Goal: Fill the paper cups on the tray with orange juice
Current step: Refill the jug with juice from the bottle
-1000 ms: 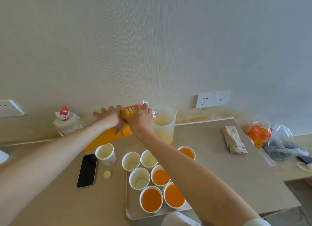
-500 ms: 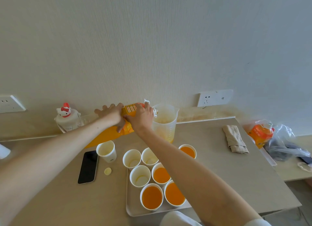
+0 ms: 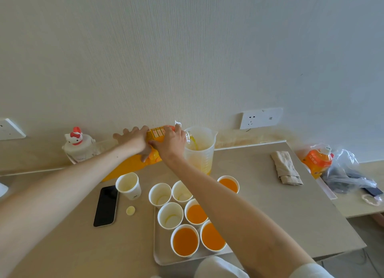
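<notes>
A big orange juice bottle (image 3: 126, 166) is tipped to the right, its mouth over a clear measuring jug (image 3: 199, 151). A stream of juice runs into the jug. My left hand (image 3: 133, 139) grips the bottle's body and my right hand (image 3: 171, 142) grips its neck. On the white tray (image 3: 161, 255) stand several paper cups. Some hold juice, such as a full cup (image 3: 185, 240); others, like an empty cup (image 3: 170, 215), hold only dregs. A further filled cup (image 3: 228, 184) and a separate empty cup (image 3: 127, 185) stand off the tray.
A black phone (image 3: 105, 206) and a yellow bottle cap (image 3: 130, 210) lie left of the tray. A cat-topped white bottle (image 3: 78, 146) stands by the wall. A folded cloth (image 3: 285, 167), a second juice bottle (image 3: 318, 160) and a plastic bag (image 3: 347, 171) sit at the right.
Juice has started streaming from the bottle's mouth into the jug. Both hands keep their hold on the tipped bottle, which has barely shifted.
</notes>
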`<control>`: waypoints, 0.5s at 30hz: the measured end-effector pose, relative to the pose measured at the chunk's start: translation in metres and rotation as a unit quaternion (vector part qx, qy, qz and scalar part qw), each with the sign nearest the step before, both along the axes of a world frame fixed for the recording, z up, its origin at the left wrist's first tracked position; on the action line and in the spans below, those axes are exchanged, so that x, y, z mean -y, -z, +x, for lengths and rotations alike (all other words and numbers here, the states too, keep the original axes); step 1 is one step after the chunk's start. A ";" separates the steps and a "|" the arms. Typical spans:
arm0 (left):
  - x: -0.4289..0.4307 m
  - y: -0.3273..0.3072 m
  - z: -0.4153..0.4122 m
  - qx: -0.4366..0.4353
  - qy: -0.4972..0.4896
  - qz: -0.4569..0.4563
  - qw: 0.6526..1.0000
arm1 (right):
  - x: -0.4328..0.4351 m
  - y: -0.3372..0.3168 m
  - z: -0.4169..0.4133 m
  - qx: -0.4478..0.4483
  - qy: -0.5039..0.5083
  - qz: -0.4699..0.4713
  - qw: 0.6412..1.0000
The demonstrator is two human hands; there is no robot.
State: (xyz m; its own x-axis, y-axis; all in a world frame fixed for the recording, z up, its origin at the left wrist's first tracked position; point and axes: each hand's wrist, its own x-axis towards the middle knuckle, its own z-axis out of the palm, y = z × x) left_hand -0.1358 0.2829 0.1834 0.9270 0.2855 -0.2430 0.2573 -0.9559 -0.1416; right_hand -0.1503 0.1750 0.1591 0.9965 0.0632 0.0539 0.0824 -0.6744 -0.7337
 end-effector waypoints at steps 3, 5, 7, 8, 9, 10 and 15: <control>0.001 0.001 0.001 -0.001 -0.002 0.005 1.000 | 0.000 0.000 0.000 -0.001 0.000 0.001 1.000; 0.000 0.001 0.001 -0.001 -0.002 0.011 1.000 | 0.001 0.000 0.000 -0.002 0.000 0.002 1.000; 0.000 0.001 0.001 0.000 0.000 0.015 1.000 | 0.001 0.000 0.000 -0.002 0.000 0.002 1.000; 0.000 0.001 0.000 0.000 0.001 0.015 1.000 | 0.001 0.001 0.000 -0.002 -0.001 0.001 1.000; 0.000 0.001 0.000 -0.001 0.001 0.015 1.000 | 0.000 0.001 0.000 -0.003 -0.003 0.001 1.000; 0.000 0.000 0.000 -0.002 0.001 0.015 1.000 | 0.000 0.002 0.000 -0.003 -0.004 0.001 1.000; -0.001 0.000 0.000 -0.003 -0.001 0.015 1.000 | 0.000 0.000 0.000 -0.003 -0.007 0.006 1.000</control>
